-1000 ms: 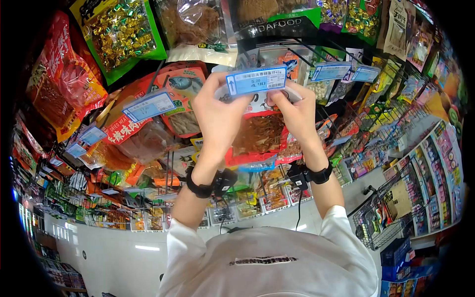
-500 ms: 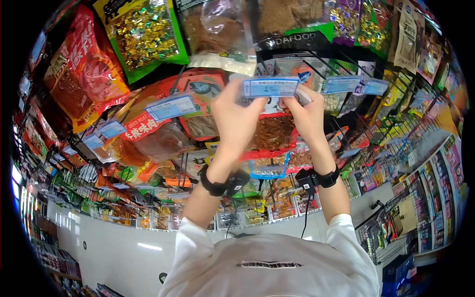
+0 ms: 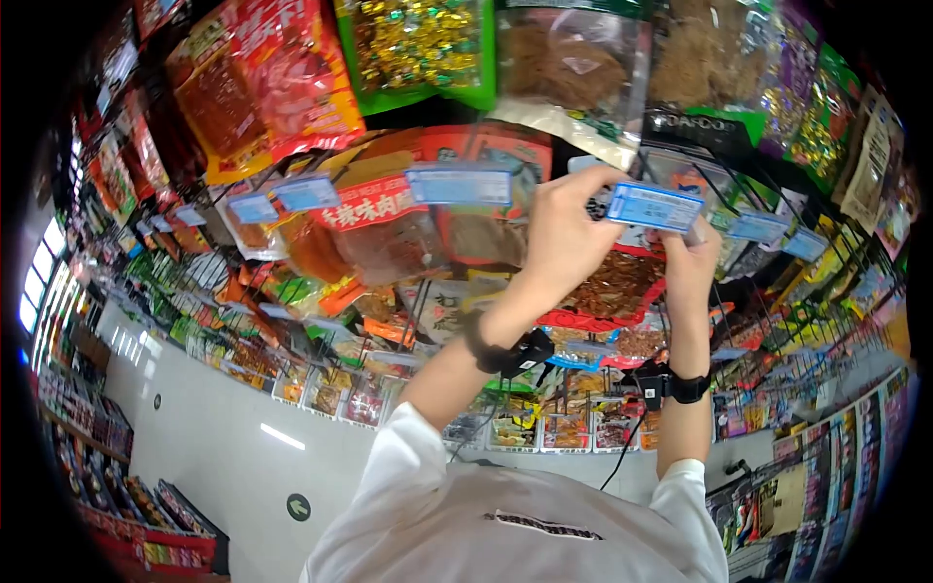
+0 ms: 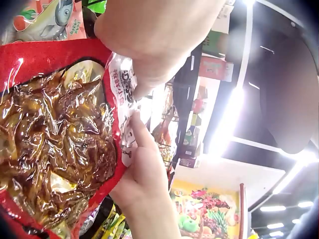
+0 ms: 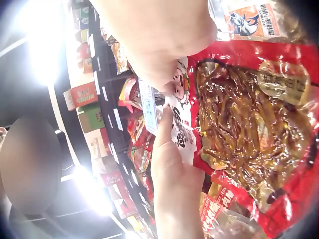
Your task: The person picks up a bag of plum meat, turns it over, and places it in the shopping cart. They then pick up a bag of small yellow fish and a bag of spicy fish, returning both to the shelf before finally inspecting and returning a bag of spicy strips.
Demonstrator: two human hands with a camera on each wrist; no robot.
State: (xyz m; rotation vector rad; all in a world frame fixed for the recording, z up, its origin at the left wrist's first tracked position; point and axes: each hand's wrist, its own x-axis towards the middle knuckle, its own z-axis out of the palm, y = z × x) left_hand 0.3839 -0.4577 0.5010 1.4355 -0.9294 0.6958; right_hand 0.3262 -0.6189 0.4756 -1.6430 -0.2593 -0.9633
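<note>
A red-edged bag of dark brown strips (image 3: 610, 284) hangs below a blue price tag (image 3: 656, 206) in the head view. My left hand (image 3: 569, 233) pinches the bag's white top at its left, the fingertips partly behind the tag. At the right of the same top, my right hand (image 3: 692, 267) pinches it with thumb and fingers. The left wrist view shows the clear window of the bag (image 4: 55, 144) close up, with both hands at its white header (image 4: 122, 94). In the right wrist view the bag (image 5: 249, 124) hangs upright beside the tag (image 5: 148, 107).
Jerky bags (image 3: 384, 228) hang on hooks to the left, with more price tags (image 3: 457, 185) in front. Large bags of gold-wrapped pieces (image 3: 418, 44) hang above. Lower racks of snacks (image 3: 569, 428) stand below, beside a pale floor (image 3: 233, 428). A basket cart (image 3: 748, 505) is at the lower right.
The head view has swung, so the hands, tag and bag now appear farther right and slightly lower. Both hands still hold the bag's top, the right one now looking narrower beside the tag.
</note>
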